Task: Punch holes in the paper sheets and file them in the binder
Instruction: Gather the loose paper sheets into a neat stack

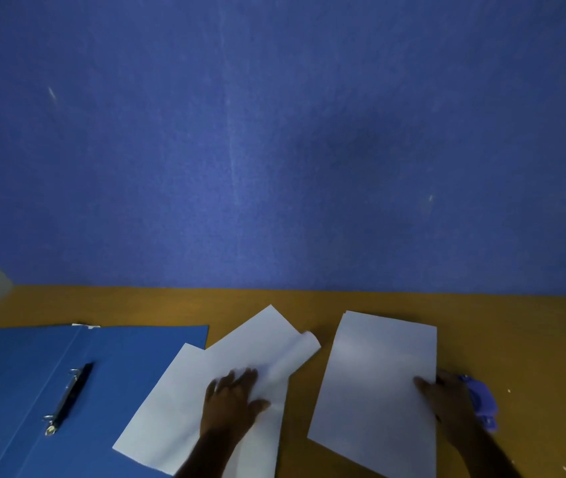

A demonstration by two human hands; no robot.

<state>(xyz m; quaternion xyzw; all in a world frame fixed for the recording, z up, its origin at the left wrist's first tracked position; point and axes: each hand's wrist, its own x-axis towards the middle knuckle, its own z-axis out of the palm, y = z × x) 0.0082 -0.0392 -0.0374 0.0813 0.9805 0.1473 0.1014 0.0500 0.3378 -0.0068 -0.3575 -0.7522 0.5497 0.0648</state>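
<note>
An open blue binder (16,384) lies at the left, its black and metal ring clip (67,398) showing. Loose white sheets (178,401) are fanned out in the middle, one with a curled corner. My left hand (231,405) rests flat on them with spread fingers. A neater stack of white sheets (374,381) lies to the right. My right hand (447,405) grips that stack's right edge, thumb on top. A purple hole punch (481,401) sits just right of that hand, partly hidden by it.
The wooden desk (533,339) ends at a blue wall (274,132) close behind the papers. A few small white specks (508,390) lie on the desk near the hole punch. Bare desk shows at the far right and behind the binder.
</note>
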